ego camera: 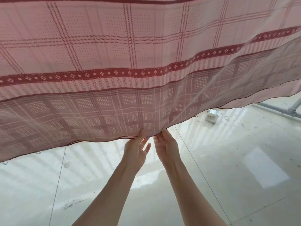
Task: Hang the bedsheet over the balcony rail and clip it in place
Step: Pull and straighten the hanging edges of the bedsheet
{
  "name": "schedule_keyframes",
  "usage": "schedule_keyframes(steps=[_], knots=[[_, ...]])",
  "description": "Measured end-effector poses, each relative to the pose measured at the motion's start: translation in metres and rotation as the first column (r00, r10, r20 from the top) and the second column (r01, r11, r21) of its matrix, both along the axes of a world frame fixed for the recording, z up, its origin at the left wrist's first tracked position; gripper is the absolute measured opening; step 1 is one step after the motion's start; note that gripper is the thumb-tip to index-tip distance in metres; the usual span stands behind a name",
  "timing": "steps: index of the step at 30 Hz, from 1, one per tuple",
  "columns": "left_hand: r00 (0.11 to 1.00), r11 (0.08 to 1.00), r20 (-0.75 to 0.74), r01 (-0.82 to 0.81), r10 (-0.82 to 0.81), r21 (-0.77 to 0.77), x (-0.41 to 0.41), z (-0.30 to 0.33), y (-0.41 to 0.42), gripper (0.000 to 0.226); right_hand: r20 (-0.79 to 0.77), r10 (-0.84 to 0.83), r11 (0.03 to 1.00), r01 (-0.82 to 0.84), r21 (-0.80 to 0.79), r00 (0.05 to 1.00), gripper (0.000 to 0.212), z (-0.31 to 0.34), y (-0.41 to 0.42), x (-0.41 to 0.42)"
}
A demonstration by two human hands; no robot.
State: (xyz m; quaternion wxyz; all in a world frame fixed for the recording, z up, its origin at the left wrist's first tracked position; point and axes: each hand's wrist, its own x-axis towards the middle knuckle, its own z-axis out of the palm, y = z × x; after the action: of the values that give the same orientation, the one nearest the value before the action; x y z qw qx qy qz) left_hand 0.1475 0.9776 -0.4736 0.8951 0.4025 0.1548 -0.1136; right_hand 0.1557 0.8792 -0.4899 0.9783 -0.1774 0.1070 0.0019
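The pink checked bedsheet hangs down in front of the person and fills the top of the view. Its bottom edge floats above the pale tiled floor. The rail it hangs on is out of sight, and no clips show. So this looks like the straightening step, before clipping.

The left hand reaches up to the bottom edge. Its thumb touches the cloth and its fingers are loose and spread. The right hand is just beside it, pinching the same edge with its fingertips.

Next, the hands likely need to pull the edge flat, then fetch clips.
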Motion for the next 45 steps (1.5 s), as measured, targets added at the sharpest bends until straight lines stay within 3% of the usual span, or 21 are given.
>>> schedule_keyframes(steps=[5, 9, 12, 15, 20, 31, 45], knots=[[0.981, 0.981, -0.047, -0.186, 0.189, 0.061, 0.008, 0.0, 0.01, 0.014, -0.042, 0.062, 0.998, -0.063, -0.021, 0.997, 0.018, 0.016, -0.026, 0.013], [0.966, 0.961, -0.021, -0.253, 0.257, 0.114, 0.015, 0.002, 0.033, 0.019, -0.015, -0.032, 0.988, 0.029, -0.149, 0.999, 0.039, 0.027, -0.057, 0.034], [0.955, 0.949, -0.021, -0.292, 0.296, 0.12, 0.02, 0.004, 0.041, 0.019, 0.041, -0.048, 0.995, 0.052, -0.084, 0.998, 0.036, 0.031, -0.085, 0.043], [0.949, 0.942, -0.015, -0.311, 0.315, 0.125, 0.023, 0.003, 0.042, 0.018, 0.013, -0.089, 0.977, 0.09, -0.192, 0.996, 0.033, 0.037, -0.108, 0.051], [0.955, 0.947, -0.009, -0.294, 0.298, 0.128, 0.023, 0.0, 0.026, 0.015, -0.073, -0.198, 0.98, 0.195, -0.049, 0.977, 0.014, 0.022, -0.117, 0.049], [0.942, 0.941, -0.064, -0.321, 0.329, 0.111, 0.033, -0.004, -0.008, 0.016, -0.031, -0.31, 0.948, 0.312, 0.068, 0.95, 0.017, 0.003, -0.147, 0.046], [0.899, 0.899, -0.132, -0.389, 0.418, 0.199, 0.043, 0.011, 0.009, 0.018, -0.065, -0.286, 0.958, 0.287, 0.013, 0.956, 0.021, 0.015, -0.133, 0.044]])
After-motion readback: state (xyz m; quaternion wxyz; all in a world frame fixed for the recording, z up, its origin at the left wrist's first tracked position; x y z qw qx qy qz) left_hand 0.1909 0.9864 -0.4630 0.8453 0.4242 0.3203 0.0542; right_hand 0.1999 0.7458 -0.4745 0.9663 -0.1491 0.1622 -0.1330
